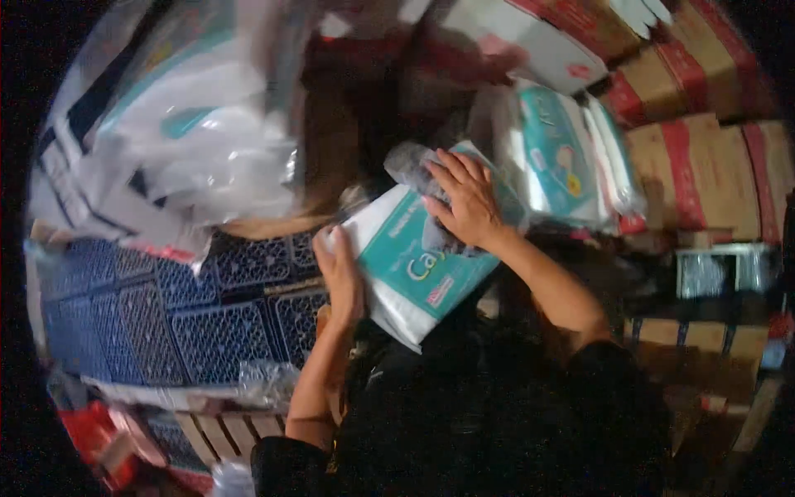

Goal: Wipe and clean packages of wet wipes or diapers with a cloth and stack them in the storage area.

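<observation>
A white-and-teal plastic-wrapped pack [393, 248] lies tilted in front of my body. My left hand [341, 277] grips its left edge, thumb along the upper side. Over the pack's upper right part lies my right hand [469, 199], with a crumpled grey cloth [406, 163] under its fingers, pressed against the wrapping. The cloth also shows below the palm. Part of the pack's right side is hidden by this hand and forearm.
More teal-and-white packs [559, 153] stand to the right. A large clear plastic bag [215, 157] of white-and-teal goods is at upper left. Blue plastic crates [224, 340] lie on the left, a wooden slatted pallet [224, 435] below them. Cardboard boxes [700, 178] line the far right.
</observation>
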A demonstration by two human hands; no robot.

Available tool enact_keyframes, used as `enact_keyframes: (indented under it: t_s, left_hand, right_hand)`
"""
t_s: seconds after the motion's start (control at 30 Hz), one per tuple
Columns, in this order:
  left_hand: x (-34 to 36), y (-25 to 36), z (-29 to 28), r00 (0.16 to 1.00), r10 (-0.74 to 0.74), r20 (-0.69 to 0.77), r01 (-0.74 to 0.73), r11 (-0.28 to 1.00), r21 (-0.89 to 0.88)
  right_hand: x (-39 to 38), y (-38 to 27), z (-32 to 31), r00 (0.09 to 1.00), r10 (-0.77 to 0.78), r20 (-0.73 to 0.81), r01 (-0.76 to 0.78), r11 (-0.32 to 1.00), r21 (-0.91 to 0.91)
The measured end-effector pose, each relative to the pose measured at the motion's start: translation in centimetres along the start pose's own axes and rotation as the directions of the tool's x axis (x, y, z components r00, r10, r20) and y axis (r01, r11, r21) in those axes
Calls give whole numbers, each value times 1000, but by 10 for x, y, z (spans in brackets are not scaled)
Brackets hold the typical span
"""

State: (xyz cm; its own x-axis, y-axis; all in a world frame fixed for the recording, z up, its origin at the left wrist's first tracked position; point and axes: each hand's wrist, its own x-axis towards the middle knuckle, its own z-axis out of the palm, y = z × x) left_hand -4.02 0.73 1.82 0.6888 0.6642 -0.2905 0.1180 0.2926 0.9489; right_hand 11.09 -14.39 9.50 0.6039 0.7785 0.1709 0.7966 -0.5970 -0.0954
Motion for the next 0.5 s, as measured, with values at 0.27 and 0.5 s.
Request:
enact_keyframes:
  t_s: [0.27, 0.5]
  left_hand:
    - [-5, 4, 13, 987, -161, -11, 159, 981, -109]
    - [11, 9, 6, 990, -99, 100, 125, 947, -297]
  right_hand:
    - [-67, 44, -30, 981, 185, -58, -186, 982, -21]
    - [-107, 7, -21, 982, 184, 39, -187, 973, 136]
